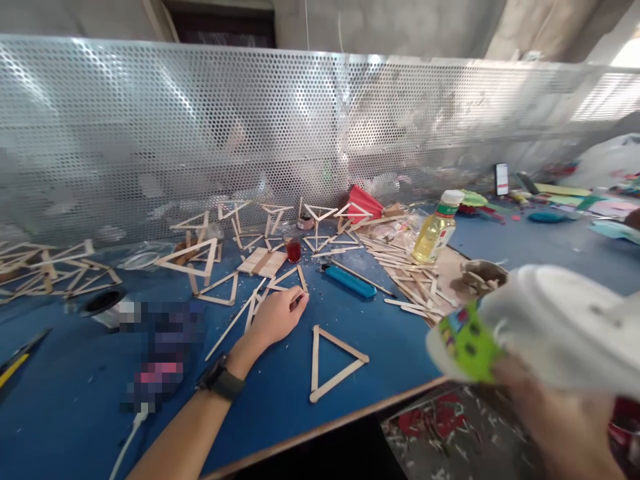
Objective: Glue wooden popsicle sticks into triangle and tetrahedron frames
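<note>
My left hand (pixel 281 312), a dark watch on its wrist, rests on the blue table with its fingers curled in; nothing shows between them. Just beyond it lie joined wooden craft sticks (pixel 287 277). A flat triangle of craft sticks (pixel 341 363) lies to its right, near the table edge. At the far right, my right hand (pixel 545 407) grips a large white lidded cup (pixel 555 327) with a bright green label, tilted and blurred by motion. Most of the right hand's fingers are hidden by the cup.
Several stick frames (pixel 200 257) stand along a perforated metal screen (pixel 280 133). A bottle of yellow liquid (pixel 436 230), a blue utility knife (pixel 350 281) and loose sticks (pixel 400 267) lie ahead. A small red-filled glass (pixel 293 251) stands beside a stick panel (pixel 263 262).
</note>
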A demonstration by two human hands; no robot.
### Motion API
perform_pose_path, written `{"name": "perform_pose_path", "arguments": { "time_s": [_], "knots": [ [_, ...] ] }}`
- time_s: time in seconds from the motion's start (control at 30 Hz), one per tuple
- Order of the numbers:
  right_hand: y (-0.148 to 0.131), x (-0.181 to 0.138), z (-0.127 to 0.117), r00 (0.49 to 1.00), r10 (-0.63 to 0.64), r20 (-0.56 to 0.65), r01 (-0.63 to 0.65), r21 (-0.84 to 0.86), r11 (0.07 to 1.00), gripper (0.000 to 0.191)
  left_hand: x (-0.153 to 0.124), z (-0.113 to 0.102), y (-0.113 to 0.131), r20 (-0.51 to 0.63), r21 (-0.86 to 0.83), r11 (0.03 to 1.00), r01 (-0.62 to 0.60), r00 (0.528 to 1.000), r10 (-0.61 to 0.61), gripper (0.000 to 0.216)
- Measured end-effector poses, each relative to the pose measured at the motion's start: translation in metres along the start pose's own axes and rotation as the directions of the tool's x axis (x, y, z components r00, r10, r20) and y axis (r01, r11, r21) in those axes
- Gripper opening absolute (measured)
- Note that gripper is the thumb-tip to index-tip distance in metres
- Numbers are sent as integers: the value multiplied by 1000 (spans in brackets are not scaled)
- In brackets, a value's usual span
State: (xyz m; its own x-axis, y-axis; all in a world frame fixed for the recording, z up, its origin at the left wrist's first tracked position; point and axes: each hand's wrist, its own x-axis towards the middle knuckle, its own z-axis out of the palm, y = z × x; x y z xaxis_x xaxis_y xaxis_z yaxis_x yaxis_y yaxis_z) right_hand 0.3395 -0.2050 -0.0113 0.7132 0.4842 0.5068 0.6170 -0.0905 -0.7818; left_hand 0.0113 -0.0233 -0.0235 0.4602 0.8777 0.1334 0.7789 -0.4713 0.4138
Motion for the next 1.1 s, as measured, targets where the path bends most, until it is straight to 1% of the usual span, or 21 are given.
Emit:
{"name": "perform_pose_path", "arguments": {
  "time_s": [0.03, 0.07, 0.1, 0.17, 0.2, 0.23, 0.3, 0.33, 0.4, 0.5, 0.6, 0.67, 0.77, 0.87, 0.97, 1.03, 1.1],
  "knots": [
    [3, 24, 3, 998, -26, -62, 27, 26, 999, 78, 0, 0, -1, 2, 0, 1000, 0, 1000, 0, 35],
    [6, 49, 8, 991, -66, -119, 73, 57, 996, 81, 1, 1, -1, 5, -1, 1000, 1, 1000, -1, 36],
    [9, 75, 13, 979, -105, -176, 119, 71, 990, 79, 1, 1, -2, 8, -1, 1000, 4, 1000, -4, 36],
    [17, 123, 26, 967, -176, -182, 194, 87, 977, 71, 1, 1, -3, 9, 1, 1000, 7, 1000, -7, 37],
    [22, 143, 32, 969, -178, -171, 188, 45, 981, 70, 1, 1, -3, 4, 3, 1000, 5, 1000, -6, 37],
    [29, 159, 38, 974, -150, -173, 149, -17, 989, 73, 1, 1, -2, -1, 5, 1000, 3, 1000, -3, 37],
    [45, 181, 48, 984, -68, -167, 41, -158, 987, 92, 1, 0, -2, -14, 7, 1000, -1, 1000, 1, 36],
    [54, 187, 52, 987, -35, -160, 0, -213, 977, 96, 0, -1, -1, -16, 6, 1000, 1, 1000, 0, 35],
    [71, 193, 58, 989, 11, -150, -55, -291, 955, 99, 0, -1, 0, -16, 4, 1000, 8, 1000, -8, 34],
    [89, 195, 61, 989, 55, -134, -98, -337, 936, 99, 1, -2, 1, -11, 11, 1000, 16, 1000, -16, 34],
    [100, 195, 61, 985, 112, -131, -152, -351, 924, 105, 2, -1, 0, -2, 24, 1000, 18, 1000, -18, 34],
    [103, 195, 60, 981, 123, -147, -168, -349, 922, 108, 2, 0, -1, 6, 32, 999, 21, 1000, -21, 35],
    [106, 192, 61, 988, 78, -134, -121, -348, 930, 102, 3, 0, -2, 18, 41, 999, 23, 1000, -24, 36],
    [105, 182, 62, 998, -15, -67, -13, -391, 920, 97, 4, 0, -2, 24, 42, 999, 23, 999, -24, 37],
    [105, 170, 65, 996, -92, 13, 89, -421, 903, 98, 4, 0, -2, 20, 48, 999, 26, 999, -27, 37],
    [105, 165, 66, 996, -80, 28, 84, -447, 891, 98, 3, 0, -2, 15, 55, 998, 26, 1000, -27, 37],
    [107, 164, 68, 1000, -6, -17, -3, -478, 879, 93, 3, 0, -2, 13, 58, 998, 25, 1000, -26, 37]
  ]
}}
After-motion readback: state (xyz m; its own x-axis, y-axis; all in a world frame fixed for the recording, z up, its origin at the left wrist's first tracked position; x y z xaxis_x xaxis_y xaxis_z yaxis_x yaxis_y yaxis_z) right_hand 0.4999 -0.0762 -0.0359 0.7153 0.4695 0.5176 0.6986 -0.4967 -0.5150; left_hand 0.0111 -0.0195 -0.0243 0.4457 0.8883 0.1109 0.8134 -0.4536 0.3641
